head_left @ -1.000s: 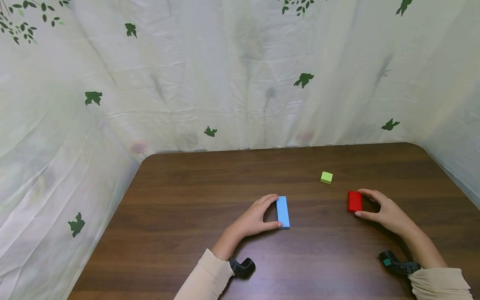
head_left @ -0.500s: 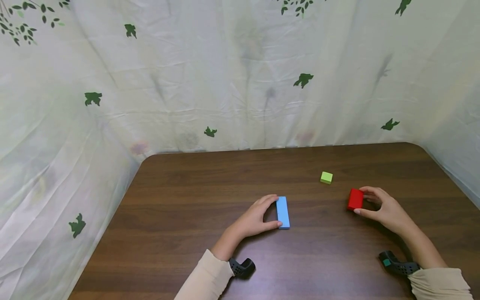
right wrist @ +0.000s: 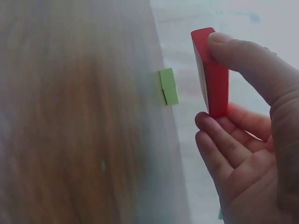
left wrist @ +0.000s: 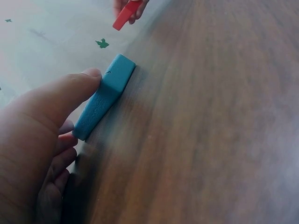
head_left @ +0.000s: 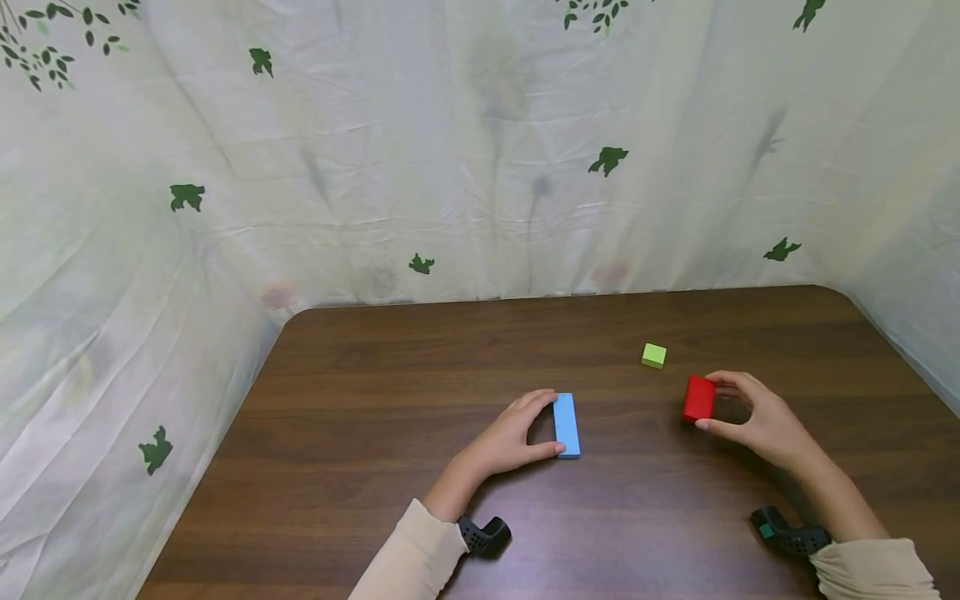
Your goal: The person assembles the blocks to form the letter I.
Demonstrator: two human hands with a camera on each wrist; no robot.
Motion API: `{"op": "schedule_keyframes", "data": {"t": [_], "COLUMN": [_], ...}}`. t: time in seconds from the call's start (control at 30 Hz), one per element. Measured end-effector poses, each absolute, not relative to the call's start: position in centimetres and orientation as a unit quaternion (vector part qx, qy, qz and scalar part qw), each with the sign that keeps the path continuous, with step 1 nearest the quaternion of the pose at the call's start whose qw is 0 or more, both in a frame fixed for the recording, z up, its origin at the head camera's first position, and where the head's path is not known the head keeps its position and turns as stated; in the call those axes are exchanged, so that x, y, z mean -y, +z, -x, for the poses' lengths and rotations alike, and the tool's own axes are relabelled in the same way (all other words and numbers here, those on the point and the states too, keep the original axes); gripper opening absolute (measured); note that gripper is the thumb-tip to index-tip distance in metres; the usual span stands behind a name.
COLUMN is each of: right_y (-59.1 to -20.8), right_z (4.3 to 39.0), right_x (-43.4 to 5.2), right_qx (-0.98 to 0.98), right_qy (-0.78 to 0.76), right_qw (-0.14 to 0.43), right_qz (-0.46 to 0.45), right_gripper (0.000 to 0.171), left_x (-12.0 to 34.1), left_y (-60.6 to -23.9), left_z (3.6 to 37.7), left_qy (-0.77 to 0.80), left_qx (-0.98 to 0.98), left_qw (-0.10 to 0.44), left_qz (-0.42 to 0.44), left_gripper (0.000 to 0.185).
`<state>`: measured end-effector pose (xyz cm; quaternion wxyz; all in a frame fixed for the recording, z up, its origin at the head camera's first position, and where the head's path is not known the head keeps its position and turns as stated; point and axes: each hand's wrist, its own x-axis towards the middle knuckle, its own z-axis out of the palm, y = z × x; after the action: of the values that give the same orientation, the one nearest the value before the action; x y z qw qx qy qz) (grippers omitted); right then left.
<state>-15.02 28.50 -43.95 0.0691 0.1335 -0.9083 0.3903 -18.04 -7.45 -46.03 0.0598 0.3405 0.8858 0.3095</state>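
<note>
A flat light-blue block (head_left: 566,425) lies on the dark wooden table (head_left: 420,375); my left hand (head_left: 517,435) pinches its two ends between thumb and fingers. In the left wrist view the blue block (left wrist: 103,95) rests on the wood with the thumb (left wrist: 60,95) against it. My right hand (head_left: 742,412) holds a red block (head_left: 698,398) lifted off the table, pinched between thumb and fingers. The right wrist view shows the red block (right wrist: 211,72) standing on edge in the fingers (right wrist: 224,140). A small green cube (head_left: 653,356) sits behind, apart from both hands.
White cloth with green leaf prints (head_left: 480,167) hangs round the table's back and sides. The table's back edge and rounded right corner (head_left: 832,292) are near the right hand. The green cube (right wrist: 168,87) shows beside the red block in the right wrist view.
My right hand has lifted the red block and carried it a little to the left. The left hand and blue block have stayed where they were.
</note>
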Motion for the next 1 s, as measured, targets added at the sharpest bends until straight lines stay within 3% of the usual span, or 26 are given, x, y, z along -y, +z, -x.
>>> {"op": "schedule_keyframes", "data": {"t": [1.0], "right_y": [-43.0], "right_z": [14.0], "right_x": [-24.8], "right_qx": [0.902], "right_qy": [0.377], "right_qw": [0.069], "right_qz": [-0.198], "right_gripper": [0.061], "left_x": [7.4], "left_y": [-46.1], "left_z": [18.1], "left_qy": [0.308], "left_qx": [-0.886], "left_qw": [0.052], "left_qz": [-0.344], "left_gripper": [0.071]}}
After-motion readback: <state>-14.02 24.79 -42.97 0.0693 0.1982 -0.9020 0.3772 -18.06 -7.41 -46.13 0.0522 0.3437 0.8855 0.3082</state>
